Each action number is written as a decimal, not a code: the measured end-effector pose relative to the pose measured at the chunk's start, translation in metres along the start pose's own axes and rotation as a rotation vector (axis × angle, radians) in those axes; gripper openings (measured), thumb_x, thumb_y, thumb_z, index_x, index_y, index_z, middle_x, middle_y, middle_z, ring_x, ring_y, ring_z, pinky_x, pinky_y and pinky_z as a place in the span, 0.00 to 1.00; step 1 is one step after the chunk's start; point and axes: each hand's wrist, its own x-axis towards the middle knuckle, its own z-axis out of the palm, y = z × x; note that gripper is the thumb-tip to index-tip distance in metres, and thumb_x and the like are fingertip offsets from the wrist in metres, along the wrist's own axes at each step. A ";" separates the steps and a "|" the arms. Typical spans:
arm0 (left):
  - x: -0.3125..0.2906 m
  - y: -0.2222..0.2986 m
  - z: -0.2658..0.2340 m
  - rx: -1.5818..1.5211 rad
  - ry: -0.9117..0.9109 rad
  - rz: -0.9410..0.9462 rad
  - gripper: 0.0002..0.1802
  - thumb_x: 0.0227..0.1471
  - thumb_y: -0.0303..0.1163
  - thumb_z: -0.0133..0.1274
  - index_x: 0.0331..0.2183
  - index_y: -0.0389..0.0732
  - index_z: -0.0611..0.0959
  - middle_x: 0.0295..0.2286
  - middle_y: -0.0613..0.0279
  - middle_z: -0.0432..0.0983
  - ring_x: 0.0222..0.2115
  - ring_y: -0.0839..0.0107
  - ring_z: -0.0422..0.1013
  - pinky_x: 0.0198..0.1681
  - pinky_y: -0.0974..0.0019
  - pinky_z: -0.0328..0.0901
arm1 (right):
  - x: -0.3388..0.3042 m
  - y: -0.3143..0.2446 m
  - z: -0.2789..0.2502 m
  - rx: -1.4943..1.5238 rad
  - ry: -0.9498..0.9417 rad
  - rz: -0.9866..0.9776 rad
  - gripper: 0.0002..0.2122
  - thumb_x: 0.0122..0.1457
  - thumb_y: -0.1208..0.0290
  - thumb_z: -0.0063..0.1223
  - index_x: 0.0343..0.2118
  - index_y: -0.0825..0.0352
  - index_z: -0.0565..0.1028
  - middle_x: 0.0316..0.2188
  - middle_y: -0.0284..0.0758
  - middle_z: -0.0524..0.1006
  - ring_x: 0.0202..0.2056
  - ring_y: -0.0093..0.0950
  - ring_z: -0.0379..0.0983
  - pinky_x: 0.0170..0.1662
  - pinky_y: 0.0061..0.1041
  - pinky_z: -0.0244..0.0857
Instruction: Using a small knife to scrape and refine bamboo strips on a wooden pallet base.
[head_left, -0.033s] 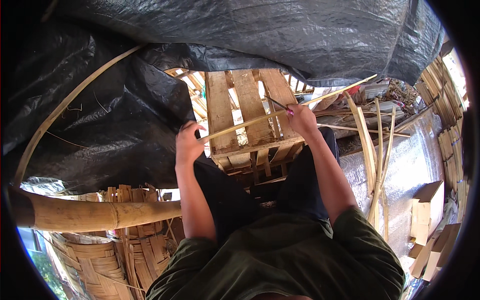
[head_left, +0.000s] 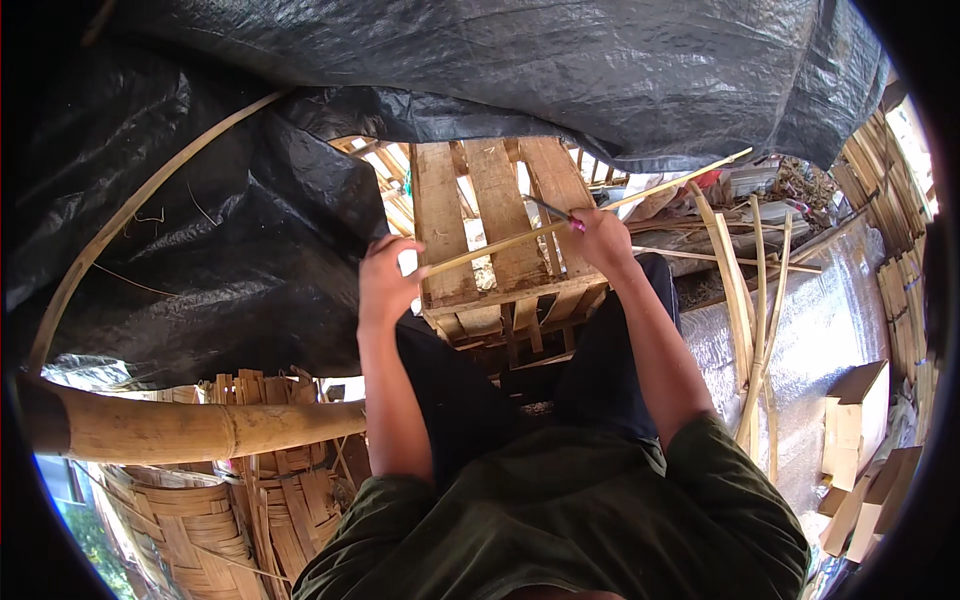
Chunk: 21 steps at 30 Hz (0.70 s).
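A long, thin bamboo strip (head_left: 500, 243) slants from my left hand up to the far right, crossing above the slatted wooden crate (head_left: 478, 292). My left hand (head_left: 388, 285) is closed at the strip's near left end, with the index finger bent away from the thumb. Farther along the strip, my right hand (head_left: 604, 240) is closed round a knife (head_left: 549, 209) with a dark, narrow blade and a pinkish handle. The blade points left and lies just above the strip. My right-hand fingers also meet the strip, but the exact grip is hidden.
Black plastic sheeting (head_left: 520, 60) hangs ahead and at left. A thick bamboo pole (head_left: 200, 428) lies at left above woven baskets (head_left: 185, 520). Several bamboo strips (head_left: 735, 300) lean at right beside silvery sheeting (head_left: 810, 300) and cardboard boxes (head_left: 858, 420).
My left hand has shifted slightly right and up along the strip's end. The knife blade has tilted a little; my right hand stays nearly in place.
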 end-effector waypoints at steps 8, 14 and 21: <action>0.029 0.052 0.100 0.049 -0.151 0.118 0.16 0.49 0.43 0.63 0.38 0.44 0.86 0.35 0.63 0.79 0.36 0.57 0.75 0.39 0.58 0.70 | -0.010 -0.009 -0.010 0.120 0.141 -0.172 0.08 0.55 0.67 0.56 0.33 0.66 0.79 0.26 0.47 0.79 0.32 0.49 0.77 0.37 0.42 0.71; 0.019 0.050 0.114 0.002 0.052 0.242 0.13 0.44 0.39 0.67 0.32 0.42 0.88 0.27 0.62 0.78 0.31 0.60 0.75 0.34 0.60 0.69 | -0.006 0.071 -0.027 0.360 0.325 0.160 0.09 0.62 0.69 0.51 0.33 0.71 0.77 0.23 0.49 0.78 0.30 0.49 0.77 0.34 0.39 0.69; 0.019 0.055 0.118 0.012 0.058 0.226 0.12 0.43 0.37 0.67 0.32 0.42 0.88 0.23 0.61 0.75 0.26 0.61 0.73 0.29 0.61 0.66 | 0.017 0.125 -0.020 0.141 0.386 0.359 0.19 0.64 0.55 0.50 0.31 0.70 0.79 0.24 0.52 0.77 0.33 0.54 0.75 0.34 0.44 0.69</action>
